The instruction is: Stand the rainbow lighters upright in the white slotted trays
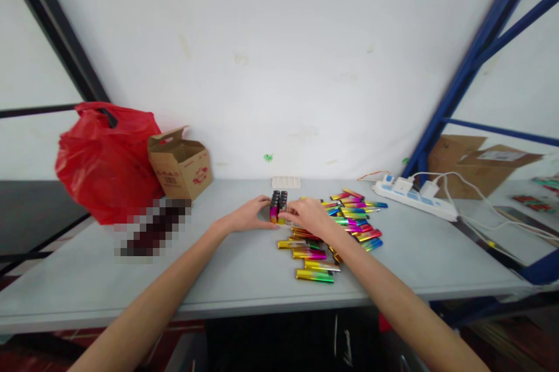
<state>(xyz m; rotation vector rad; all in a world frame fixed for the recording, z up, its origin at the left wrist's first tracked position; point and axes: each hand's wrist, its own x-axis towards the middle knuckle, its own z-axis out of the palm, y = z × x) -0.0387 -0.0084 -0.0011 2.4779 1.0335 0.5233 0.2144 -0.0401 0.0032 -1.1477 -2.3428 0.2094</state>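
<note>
Several metallic-coloured lighters (274, 213) with black tops stand upright in two short rows at the middle of the table. My left hand (248, 215) is curved round the left side of this group, thumb at the near end and fingers at the far end. On the other side my right hand (308, 216) has its fingers pinched at the near end of the right-hand row, on a lighter (282, 218) partly hidden by the fingertips. A loose pile of lighters (356, 209) in gold, pink, green, blue and red lies flat beneath and beyond my right forearm.
A white slab with a grid pattern (286, 182) lies against the wall. On the left are a red plastic bag (109, 162) and an open cardboard box (186, 168). A white power strip (414, 200) with plugs and cables is at the right, near a blue metal frame (469, 63).
</note>
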